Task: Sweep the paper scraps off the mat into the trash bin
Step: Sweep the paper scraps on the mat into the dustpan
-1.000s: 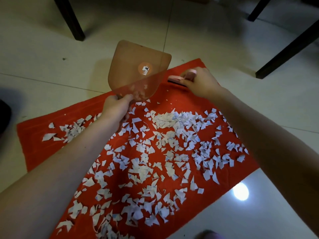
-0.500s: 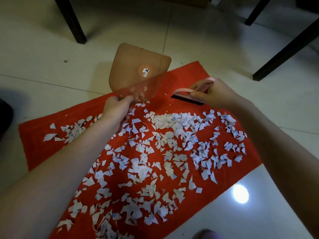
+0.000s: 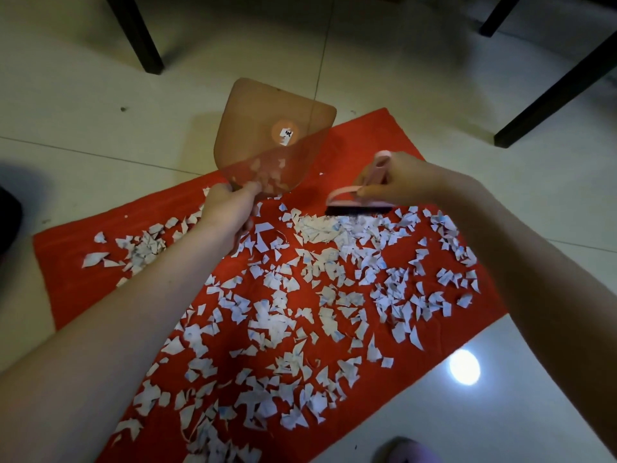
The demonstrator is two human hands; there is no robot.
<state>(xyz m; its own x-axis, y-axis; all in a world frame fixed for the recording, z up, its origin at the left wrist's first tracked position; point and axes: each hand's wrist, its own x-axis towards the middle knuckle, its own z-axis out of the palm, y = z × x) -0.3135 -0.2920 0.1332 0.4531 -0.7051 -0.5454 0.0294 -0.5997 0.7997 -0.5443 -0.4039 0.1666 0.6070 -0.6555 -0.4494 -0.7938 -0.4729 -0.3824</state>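
Nearly all the paper scraps point(image 3: 300, 295) lie on the red mat point(image 3: 66, 279), nearer than the right hand point(image 3: 400, 182), which grips a brush point(image 3: 357, 208) set left-to-right at their far edge; the left hand point(image 3: 230, 208) grips a raised dustpan point(image 3: 273, 135).

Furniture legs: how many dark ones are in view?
3 dark legs: one upper left, one top right, one slanting below it. More may stand outside the frame.
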